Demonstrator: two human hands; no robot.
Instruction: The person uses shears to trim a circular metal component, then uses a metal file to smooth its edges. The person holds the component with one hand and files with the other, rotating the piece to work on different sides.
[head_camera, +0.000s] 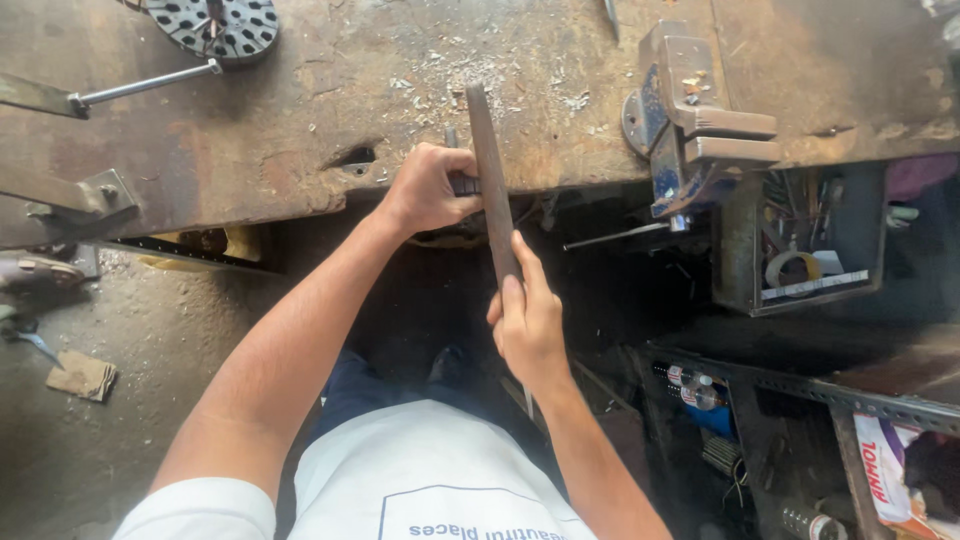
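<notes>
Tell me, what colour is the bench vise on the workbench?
The vise is blue with rusty brown jaws, seen in the head view.

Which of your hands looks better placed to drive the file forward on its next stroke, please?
Probably the right hand: it grips the near end of the file, while the left hand steadies the work at the bench edge.
</notes>
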